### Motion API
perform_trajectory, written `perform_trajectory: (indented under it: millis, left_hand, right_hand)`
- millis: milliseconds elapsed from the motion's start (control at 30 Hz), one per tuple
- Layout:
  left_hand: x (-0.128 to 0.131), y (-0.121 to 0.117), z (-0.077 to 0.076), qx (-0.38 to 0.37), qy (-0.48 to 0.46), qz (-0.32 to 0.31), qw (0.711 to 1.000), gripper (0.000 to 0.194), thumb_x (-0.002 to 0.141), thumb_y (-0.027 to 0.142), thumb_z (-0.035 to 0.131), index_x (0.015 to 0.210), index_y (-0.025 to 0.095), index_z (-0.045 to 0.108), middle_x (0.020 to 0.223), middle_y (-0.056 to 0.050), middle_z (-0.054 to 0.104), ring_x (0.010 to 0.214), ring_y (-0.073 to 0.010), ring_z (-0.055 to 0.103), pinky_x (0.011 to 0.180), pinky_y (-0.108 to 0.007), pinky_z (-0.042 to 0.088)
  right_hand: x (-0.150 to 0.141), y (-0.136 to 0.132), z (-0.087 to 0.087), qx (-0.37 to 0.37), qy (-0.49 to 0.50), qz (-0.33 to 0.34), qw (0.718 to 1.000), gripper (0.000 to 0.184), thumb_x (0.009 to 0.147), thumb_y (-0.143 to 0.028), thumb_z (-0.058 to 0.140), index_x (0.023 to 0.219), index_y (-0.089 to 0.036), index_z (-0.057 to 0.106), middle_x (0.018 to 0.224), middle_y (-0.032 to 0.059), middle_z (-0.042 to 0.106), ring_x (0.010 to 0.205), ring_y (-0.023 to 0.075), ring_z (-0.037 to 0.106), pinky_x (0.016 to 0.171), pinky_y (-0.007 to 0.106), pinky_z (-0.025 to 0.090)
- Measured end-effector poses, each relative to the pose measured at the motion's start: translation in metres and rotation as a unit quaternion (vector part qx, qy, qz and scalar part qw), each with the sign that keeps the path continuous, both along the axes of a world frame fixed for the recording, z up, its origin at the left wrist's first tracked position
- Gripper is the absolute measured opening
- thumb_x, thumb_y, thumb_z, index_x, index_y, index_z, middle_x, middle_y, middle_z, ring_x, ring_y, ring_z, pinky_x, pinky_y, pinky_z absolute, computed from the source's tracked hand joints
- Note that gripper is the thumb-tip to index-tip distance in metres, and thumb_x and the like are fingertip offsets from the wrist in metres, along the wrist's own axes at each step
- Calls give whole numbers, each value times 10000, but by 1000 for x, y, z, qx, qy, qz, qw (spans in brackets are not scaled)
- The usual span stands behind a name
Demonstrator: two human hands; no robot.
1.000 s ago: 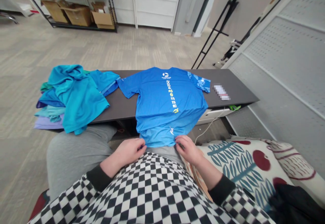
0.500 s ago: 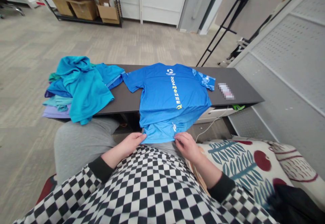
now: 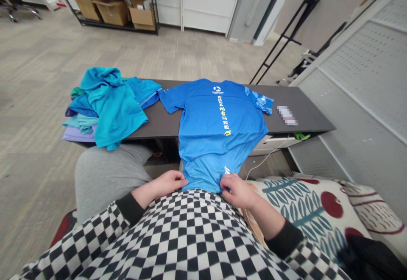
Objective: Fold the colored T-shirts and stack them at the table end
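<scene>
Left hand [image 3: 167, 184] and right hand [image 3: 238, 190] pinch a shirt [image 3: 206, 123] by its lower corners, apt holds for something seemingly light and soft.

A dark table [image 3: 310, 115] bears a spread blue T-shirt [image 3: 203, 119], piled clothes [image 3: 111, 104], a pixelated item [image 3: 287, 115]

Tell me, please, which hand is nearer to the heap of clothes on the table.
Left. The left hand is right of the heap of clothes, lower in view; the right hand is farther right, across the hem of the blue shirt.
</scene>
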State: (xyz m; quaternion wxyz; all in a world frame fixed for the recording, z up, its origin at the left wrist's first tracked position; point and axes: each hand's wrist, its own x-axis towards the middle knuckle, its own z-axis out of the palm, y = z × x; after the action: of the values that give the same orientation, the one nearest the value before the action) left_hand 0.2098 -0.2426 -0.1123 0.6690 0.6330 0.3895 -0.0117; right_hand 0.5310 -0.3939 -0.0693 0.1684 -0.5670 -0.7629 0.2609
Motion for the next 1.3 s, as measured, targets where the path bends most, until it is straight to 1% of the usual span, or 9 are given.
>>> perform_trajectory:
  millis: [167,367,533,667,767,867,1033,1200,1300]
  left_hand:
    - [-14,0,9,-101,5,-85,991,536,710,699,862,748,207,653,691,34,579,673,-153,472,649,-284,352]
    - [-17,0,11,-132,11,-24,991,515,751,676,837,749,209,620,686,41,550,667,-148,456,631,-287,331]
    - [0,-2,-4,-94,11,45,995,579,744,732,817,951,200,715,825,-18,715,754,-205,608,694,-315,458]
    - [2,1,-13,-54,-6,-10,998,506,747,664,824,942,201,758,917,-59,800,924,-273,710,838,-350,542]
    - [-4,3,-21,-23,8,-34,999,487,774,668,781,912,201,765,936,-67,809,946,-290,723,862,-363,549]
    - [-7,5,-30,1,25,-40,999,529,792,706,748,926,195,770,951,-71,810,922,-287,718,834,-360,545]
    - [-5,6,-46,24,20,-66,997,565,834,740,715,989,203,791,996,-72,821,961,-290,720,841,-345,550]
    - [0,7,-51,41,33,-64,997,529,796,704,772,980,209,804,990,-67,830,955,-289,728,833,-338,550]
    - [4,9,-50,10,-3,-64,998,499,803,689,790,992,229,825,1003,-58,846,983,-297,743,855,-341,562]
  right_hand:
    - [-2,-1,11,-111,-1,21,994,165,761,-72,644,746,-234,617,739,-17,640,696,173,548,664,290,380]
    - [-8,2,23,-146,-13,-13,989,85,984,-214,656,909,-223,694,841,1,703,750,166,588,693,281,392]
    - [-14,2,21,-126,0,-42,991,114,1059,-345,656,1092,-244,696,850,-13,700,744,165,599,688,281,388]
    - [0,6,17,-144,37,-40,988,223,1100,-443,626,1090,-256,747,806,-20,710,717,161,620,681,273,417]
    - [37,25,18,-94,27,-106,990,312,1113,-494,588,1103,-255,787,816,2,745,729,181,656,706,287,458]
    - [99,66,28,14,-17,-254,967,393,1099,-545,561,1163,-239,800,821,29,764,744,218,686,735,317,496]
    - [225,164,66,71,-107,-552,824,433,1081,-465,543,1297,-180,787,1134,144,835,1089,285,769,952,345,557]
    - [288,234,92,25,-143,-622,770,441,1080,-395,611,1229,-28,804,1195,331,784,1221,394,753,1023,472,564]
    - [289,251,92,52,-159,-606,778,357,1074,-382,719,1229,-68,790,1244,267,772,1184,351,757,1003,478,603]
